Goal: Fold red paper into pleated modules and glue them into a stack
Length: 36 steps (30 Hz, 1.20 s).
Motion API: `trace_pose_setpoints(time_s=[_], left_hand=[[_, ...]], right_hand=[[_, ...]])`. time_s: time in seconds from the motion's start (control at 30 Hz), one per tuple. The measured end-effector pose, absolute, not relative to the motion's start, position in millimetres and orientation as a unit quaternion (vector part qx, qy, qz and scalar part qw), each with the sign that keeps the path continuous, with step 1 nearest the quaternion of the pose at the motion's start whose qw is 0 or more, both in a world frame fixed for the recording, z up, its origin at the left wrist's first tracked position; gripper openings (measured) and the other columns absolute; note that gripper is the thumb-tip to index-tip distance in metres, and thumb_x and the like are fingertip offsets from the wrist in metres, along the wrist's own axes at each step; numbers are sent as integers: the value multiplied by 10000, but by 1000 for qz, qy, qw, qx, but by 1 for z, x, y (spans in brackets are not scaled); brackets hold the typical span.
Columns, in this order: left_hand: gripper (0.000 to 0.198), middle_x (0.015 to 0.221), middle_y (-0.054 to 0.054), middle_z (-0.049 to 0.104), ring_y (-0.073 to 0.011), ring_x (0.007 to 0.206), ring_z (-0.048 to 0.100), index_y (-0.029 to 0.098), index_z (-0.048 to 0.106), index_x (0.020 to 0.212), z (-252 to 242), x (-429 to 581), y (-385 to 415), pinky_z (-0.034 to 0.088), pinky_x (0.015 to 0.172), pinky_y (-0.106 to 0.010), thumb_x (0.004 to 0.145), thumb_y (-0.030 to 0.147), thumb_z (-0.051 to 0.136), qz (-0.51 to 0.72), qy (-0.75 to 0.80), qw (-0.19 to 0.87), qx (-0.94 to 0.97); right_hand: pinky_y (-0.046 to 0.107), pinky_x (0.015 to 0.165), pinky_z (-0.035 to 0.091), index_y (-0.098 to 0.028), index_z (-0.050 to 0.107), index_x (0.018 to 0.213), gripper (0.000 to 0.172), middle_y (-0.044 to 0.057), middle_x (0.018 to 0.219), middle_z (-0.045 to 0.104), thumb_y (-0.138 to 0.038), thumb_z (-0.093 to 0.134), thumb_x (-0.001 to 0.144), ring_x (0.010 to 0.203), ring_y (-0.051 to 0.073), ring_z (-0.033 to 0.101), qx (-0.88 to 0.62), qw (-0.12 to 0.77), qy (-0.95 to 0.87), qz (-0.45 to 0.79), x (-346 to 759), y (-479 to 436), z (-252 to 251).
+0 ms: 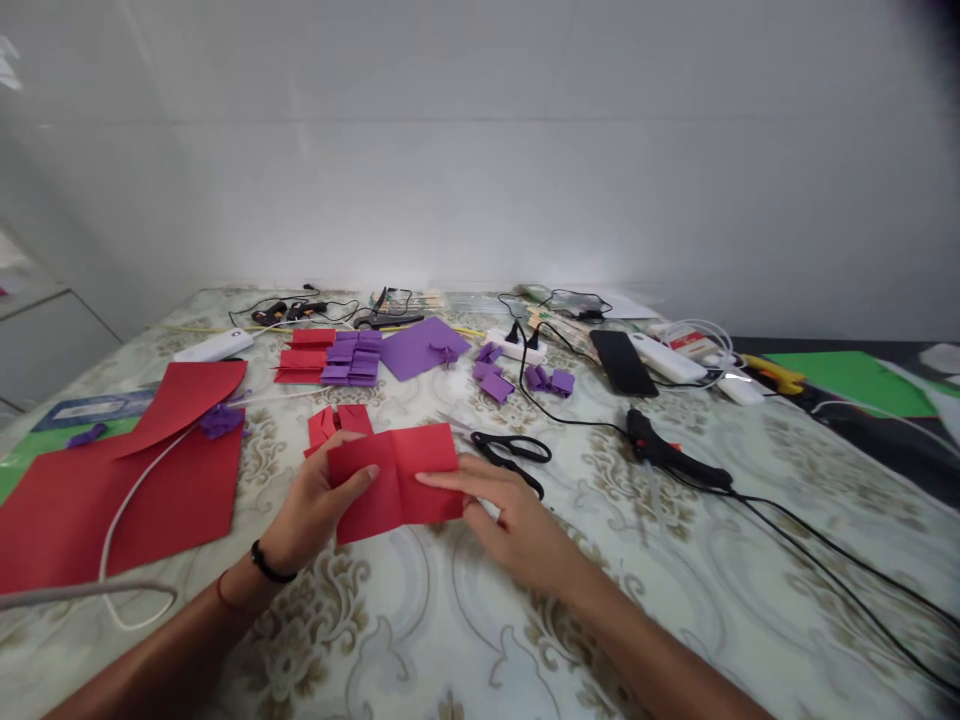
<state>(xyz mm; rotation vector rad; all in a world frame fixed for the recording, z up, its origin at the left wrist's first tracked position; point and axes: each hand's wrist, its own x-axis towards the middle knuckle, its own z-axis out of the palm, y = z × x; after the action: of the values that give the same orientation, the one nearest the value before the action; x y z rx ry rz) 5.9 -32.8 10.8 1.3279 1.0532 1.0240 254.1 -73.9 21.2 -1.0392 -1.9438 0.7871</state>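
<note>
A creased red paper square [397, 478] is held just above the patterned tablecloth [420, 610], in the middle. My left hand [313, 512] grips its left edge, thumb on top of the sheet. My right hand [510, 520] pinches its right edge, index finger stretched across the red surface. Black scissors [511, 455] lie just behind my right hand. Small folded red pieces [335, 424] rest behind the sheet.
Large red sheets [127, 490] and a white cable [142, 480] lie at the left. Folded purple and red stacks [351, 358], a purple sheet [420, 346], a power strip [517, 346], a phone [622, 362] and a black glue gun [671, 458] with its cord fill the back and right.
</note>
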Motion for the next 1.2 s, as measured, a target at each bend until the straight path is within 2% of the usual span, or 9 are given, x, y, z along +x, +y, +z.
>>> trace_pose_setpoints(time_s=[0.2, 0.33, 0.43, 0.57, 0.7, 0.9, 1.0, 1.1, 1.2], left_hand=[[301, 930, -43, 731, -178, 753, 675, 179, 675, 1040, 8, 4, -32, 556, 658, -259, 868, 408, 767, 413, 432, 586, 547], [361, 985, -59, 763, -196, 780, 696, 186, 683, 1118, 5, 3, -35, 572, 673, -269, 847, 398, 792, 385, 419, 615, 546], [387, 1042, -67, 768, -209, 821, 713, 201, 691, 1167, 6, 3, -37, 584, 686, -269, 838, 371, 802, 376, 405, 629, 546], [389, 958, -54, 758, -199, 770, 713, 198, 705, 1140, 13, 5, -39, 579, 647, -259, 806, 352, 830, 365, 378, 665, 531], [342, 915, -67, 760, -208, 758, 708, 176, 709, 1025, 17, 6, -41, 582, 664, -283, 797, 394, 839, 339, 368, 686, 528], [377, 911, -62, 771, -215, 757, 714, 187, 716, 1080, 14, 5, -42, 578, 681, -293, 814, 434, 819, 328, 388, 657, 557], [397, 1124, -108, 772, -293, 1015, 724, 199, 721, 1193, 15, 3, -42, 594, 860, -364, 897, 464, 721, 340, 382, 622, 593], [404, 1337, -103, 704, -330, 1337, 580, 230, 732, 1248, 19, 1, -42, 483, 1111, -423, 988, 496, 571, 360, 370, 563, 645], [441, 1373, -93, 689, -326, 1309, 609, 255, 696, 1309, 21, 1, -42, 519, 1074, -412, 953, 507, 632, 324, 358, 538, 691]], right_hand=[[372, 911, 589, -323, 754, 1265, 625, 49, 1234, 746, 36, 407, 889, 1079, 212, 723, -369, 398, -780, 312, 259, -68, 19], [379, 1006, 573, -340, 755, 1271, 457, 54, 1339, 719, -80, 541, 962, 1159, 225, 719, -351, 398, -783, 324, 257, -69, 11], [347, 990, 588, -326, 765, 1263, 330, 69, 1305, 743, -227, 679, 961, 1111, 236, 746, -341, 395, -776, 354, 253, -71, 8], [343, 947, 608, -308, 792, 1218, 281, 88, 1259, 763, -354, 708, 954, 1080, 255, 760, -335, 402, -766, 374, 252, -73, 9], [353, 924, 610, -309, 797, 1200, 271, 90, 1226, 776, -329, 722, 941, 1057, 254, 762, -332, 414, -768, 358, 254, -73, 15], [352, 870, 600, -281, 844, 1008, 160, 61, 1051, 818, -370, 739, 926, 948, 238, 763, -368, 441, -720, 389, 252, -73, 19], [349, 870, 567, -249, 839, 887, 151, 47, 964, 812, -342, 727, 930, 901, 229, 742, -400, 451, -707, 371, 251, -73, 21], [350, 832, 549, -215, 809, 798, 192, 53, 935, 796, -321, 711, 924, 865, 233, 723, -441, 447, -688, 363, 251, -72, 21], [354, 802, 545, -198, 794, 801, 194, 63, 922, 788, -330, 707, 912, 843, 241, 717, -482, 438, -667, 362, 250, -71, 19]])
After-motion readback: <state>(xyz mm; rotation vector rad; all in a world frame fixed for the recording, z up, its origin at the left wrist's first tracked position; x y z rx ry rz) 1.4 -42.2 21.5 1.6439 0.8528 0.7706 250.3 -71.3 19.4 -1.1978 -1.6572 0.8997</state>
